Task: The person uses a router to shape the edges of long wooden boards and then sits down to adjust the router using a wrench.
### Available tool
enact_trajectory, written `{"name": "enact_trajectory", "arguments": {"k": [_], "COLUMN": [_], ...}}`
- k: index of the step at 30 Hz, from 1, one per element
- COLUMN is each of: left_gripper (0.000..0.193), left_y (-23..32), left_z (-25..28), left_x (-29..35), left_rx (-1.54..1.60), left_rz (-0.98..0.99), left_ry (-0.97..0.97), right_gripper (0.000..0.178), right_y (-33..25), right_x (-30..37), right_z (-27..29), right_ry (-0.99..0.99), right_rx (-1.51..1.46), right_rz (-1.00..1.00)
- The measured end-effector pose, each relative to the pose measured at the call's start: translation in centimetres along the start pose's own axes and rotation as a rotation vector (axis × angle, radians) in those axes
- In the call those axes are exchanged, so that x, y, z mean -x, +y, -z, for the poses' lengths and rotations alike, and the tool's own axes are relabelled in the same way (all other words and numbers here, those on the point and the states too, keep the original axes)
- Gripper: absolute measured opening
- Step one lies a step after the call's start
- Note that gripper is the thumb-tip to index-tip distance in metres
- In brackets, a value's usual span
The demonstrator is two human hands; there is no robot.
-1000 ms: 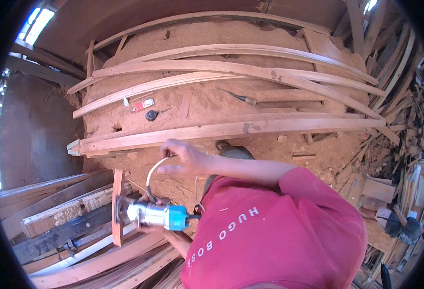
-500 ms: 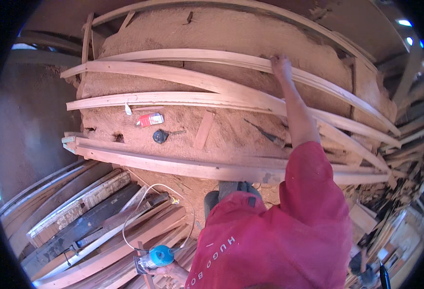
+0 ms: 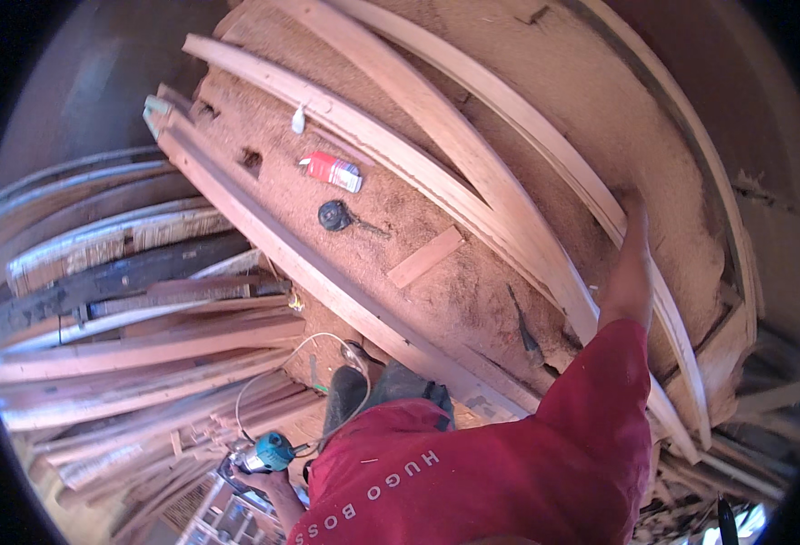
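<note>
My left hand [image 3: 268,481] is low at the left, closed round a teal and silver trim router [image 3: 271,451] with a dark base and a pale cord looping up from it. With that arm stretched out, my right hand [image 3: 633,207] grips the edge of the far curved wooden strip [image 3: 520,116]; its fingers are dark and blurred. A second curved strip [image 3: 409,82] crosses between it and a nearer curved strip [image 3: 363,127]. A thick wooden beam [image 3: 291,254] runs along the near side, beside my legs.
Sawdust covers the work surface [image 3: 436,313]. On it lie a red and white packet [image 3: 332,171], a round black object [image 3: 334,215], a short flat board [image 3: 425,257] and a dark pointed tool [image 3: 525,331]. Stacked curved boards [image 3: 145,354] fill the left side.
My view has turned, so the strips now slant down to the right. The right hand stays on the far strip, and the trim router is still in my left hand.
</note>
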State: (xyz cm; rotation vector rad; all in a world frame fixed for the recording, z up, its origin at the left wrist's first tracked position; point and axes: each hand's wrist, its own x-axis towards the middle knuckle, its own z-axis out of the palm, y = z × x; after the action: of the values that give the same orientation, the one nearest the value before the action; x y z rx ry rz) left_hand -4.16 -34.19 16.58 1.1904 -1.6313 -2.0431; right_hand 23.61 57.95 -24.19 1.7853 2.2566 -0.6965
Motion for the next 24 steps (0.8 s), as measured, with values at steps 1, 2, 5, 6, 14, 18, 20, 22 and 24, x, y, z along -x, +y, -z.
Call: {"name": "enact_trajectory", "arguments": {"k": [1, 2, 5, 6, 14, 18, 20, 22, 24], "left_gripper": [0.052, 0.048, 0.048, 0.05, 0.043, 0.039, 0.038, 0.039, 0.042], "left_y": [-0.4, 0.0, 0.2, 1.4, -1.2, -4.0, -5.2, -6.6, -8.5], "left_z": [0.0, 1.6, 2.3, 5.0, 10.6, 17.4, 20.9, 25.2, 29.4], "left_x": [-0.2, -0.6, 1.0, 1.3, -0.6, -2.6, -2.9, -2.8, -3.0], "left_rx": [0.024, 0.032, 0.053, 0.078, 0.188, 0.372, 0.501, 0.612, 0.743], "left_rz": [0.044, 0.035, 0.028, -0.03, -0.031, -0.039, -0.045, -0.108, -0.098], "left_ry": [-0.038, 0.01, 0.153, 0.121, 0.267, 0.329, 0.393, 0.425, 0.458], "right_gripper": [0.056, 0.056, 0.06, 0.062, 0.055, 0.05, 0.048, 0.042, 0.033], "right_y": [1.7, 2.0, 1.6, 0.3, -9.4, -19.5, -29.0, -35.5, -40.1], "right_x": [-0.5, -0.7, 1.0, 1.7, 15.4, 26.4, 35.9, 44.4, 49.8], "right_z": [0.5, -0.3, 0.6, 1.3, 14.3, 12.2, 8.9, 5.1, -0.5], "right_ry": [0.011, -0.002, 0.002, 0.03, 1.222, 1.094, 0.863, 0.493, 0.159], "right_rx": [-0.015, -0.036, -0.059, 0.05, -0.368, -0.334, -0.6, -0.684, -0.723], "right_rz": [-0.007, 0.003, -0.089, -0.083, 0.093, 0.355, 0.574, 0.585, 0.686]}}
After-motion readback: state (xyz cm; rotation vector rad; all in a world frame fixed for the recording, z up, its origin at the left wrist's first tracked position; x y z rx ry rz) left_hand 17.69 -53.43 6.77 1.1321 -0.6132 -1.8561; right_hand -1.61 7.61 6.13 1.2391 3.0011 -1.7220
